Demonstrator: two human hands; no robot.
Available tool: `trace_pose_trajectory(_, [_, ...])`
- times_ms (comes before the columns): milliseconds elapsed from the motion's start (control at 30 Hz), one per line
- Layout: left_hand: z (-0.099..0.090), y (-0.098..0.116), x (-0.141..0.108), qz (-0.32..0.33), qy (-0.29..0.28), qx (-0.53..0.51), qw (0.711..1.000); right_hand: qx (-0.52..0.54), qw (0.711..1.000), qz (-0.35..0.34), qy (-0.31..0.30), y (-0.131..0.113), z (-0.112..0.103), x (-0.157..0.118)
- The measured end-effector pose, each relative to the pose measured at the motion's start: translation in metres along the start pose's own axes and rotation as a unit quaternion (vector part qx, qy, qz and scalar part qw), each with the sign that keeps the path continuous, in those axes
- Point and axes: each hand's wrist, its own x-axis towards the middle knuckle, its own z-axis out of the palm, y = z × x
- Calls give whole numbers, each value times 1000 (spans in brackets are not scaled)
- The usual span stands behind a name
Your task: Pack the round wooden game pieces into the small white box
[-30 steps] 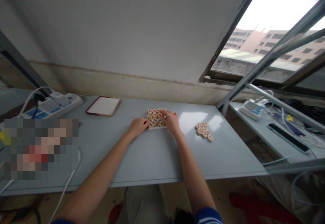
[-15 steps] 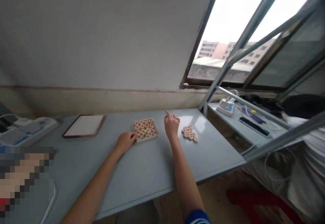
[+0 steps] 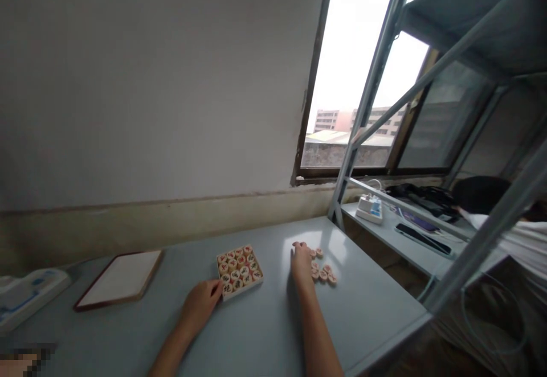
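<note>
1. Sixteen or so round tan pieces with red and dark marks fill a shallow square tray point(image 3: 239, 270) on the grey table point(image 3: 265, 331).
2. Left hand point(image 3: 200, 304), fingers curled, touches the tray's near corner.
3. Right hand point(image 3: 301, 263), fingers extended, rests on loose pieces point(image 3: 323, 271) lying near the tray.
4. Flat lid point(image 3: 119, 279) lies well left.

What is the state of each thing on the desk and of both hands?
Tray of chess pieces: full, flat on the desk.
Loose chess pieces: clustered on the desk, outside the tray.
Lid: off the tray, lying flat.
Left hand: touching the tray's near corner.
Right hand: resting on the loose pieces.
Window: open or shut, cannot tell.
</note>
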Motion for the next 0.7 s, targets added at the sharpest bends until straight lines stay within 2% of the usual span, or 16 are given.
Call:
trace_pose_trajectory(133, [0,-1,1,2,-2,-10,1000,138,989,-56,-15,-7,14,2])
trace_pose_trajectory(200, [0,-1,1,1,-4,-13,1000,174,982,-72,-22,-10,20,0])
trace_pose_trajectory(333, [1,-1,0,-2,-1,-10,1000,175,977,-120,-29,-16,23,-6])
trace_pose_trajectory(467, [1,-1,0,-2,6,0,1000,186,966,-166,-67,-26,22,-10])
trace_pose_trajectory(600, [0,0,0,-3,-5,0,1000,204,961,-165,-92,-36,23,-12])
trace_pose_trajectory(700, [-1,0,-1,-3,-1,2,1000,196,964,-166,-70,-38,20,-15])
